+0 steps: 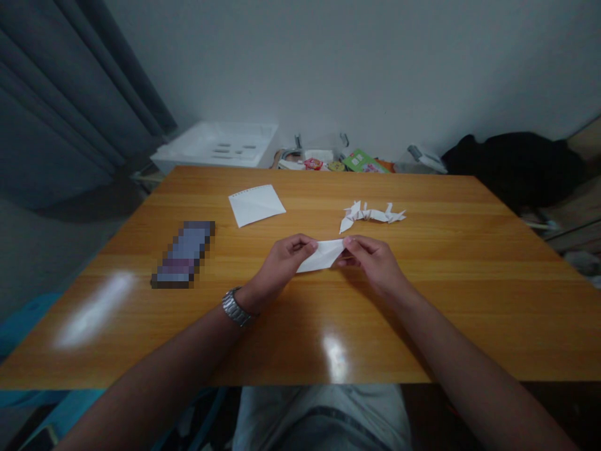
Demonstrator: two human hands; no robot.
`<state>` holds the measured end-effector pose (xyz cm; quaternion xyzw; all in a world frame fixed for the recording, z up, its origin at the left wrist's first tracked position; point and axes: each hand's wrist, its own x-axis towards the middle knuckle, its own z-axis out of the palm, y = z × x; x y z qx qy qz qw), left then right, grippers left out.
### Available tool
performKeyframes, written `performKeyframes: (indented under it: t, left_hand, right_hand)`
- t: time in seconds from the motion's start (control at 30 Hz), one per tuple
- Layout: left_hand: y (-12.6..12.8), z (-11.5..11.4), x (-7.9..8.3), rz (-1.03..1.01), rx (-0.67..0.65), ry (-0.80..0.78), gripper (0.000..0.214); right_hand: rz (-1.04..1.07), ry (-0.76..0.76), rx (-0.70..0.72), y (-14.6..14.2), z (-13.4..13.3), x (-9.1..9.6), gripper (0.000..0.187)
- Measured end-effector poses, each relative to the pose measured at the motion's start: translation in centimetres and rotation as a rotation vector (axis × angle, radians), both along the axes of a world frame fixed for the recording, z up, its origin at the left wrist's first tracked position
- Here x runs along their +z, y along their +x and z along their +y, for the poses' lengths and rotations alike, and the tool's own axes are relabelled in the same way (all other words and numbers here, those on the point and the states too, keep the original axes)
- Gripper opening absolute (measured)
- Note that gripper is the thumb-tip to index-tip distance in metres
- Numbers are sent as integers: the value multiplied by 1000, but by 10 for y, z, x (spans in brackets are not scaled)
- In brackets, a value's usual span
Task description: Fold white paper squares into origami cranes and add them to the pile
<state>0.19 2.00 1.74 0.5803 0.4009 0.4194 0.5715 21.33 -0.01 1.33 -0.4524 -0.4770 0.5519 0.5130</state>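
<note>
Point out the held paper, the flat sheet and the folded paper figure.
Held paper (321, 255), head view: middle of its visible face.
Flat sheet (257, 205), head view: middle of its top.
Folded paper figure (374, 215), head view: its middle strip.

White paper, folded flat, slanted at 1 end, seemingly just above the table

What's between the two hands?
In the head view, a white paper spans the gap, its ends pinched by the left hand and the right hand.
</note>
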Motion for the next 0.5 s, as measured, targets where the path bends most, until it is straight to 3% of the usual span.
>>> performKeyframes:
  t: [0.3,0.5]
  left_hand:
    - [-6,6,3,226,-5,198,29]
    - [-4,3,-5,224,-50,198,28]
  right_hand:
    - [-199,106,43,2,-1,5,32]
    - [-488,200,135,1,-4,2,26]
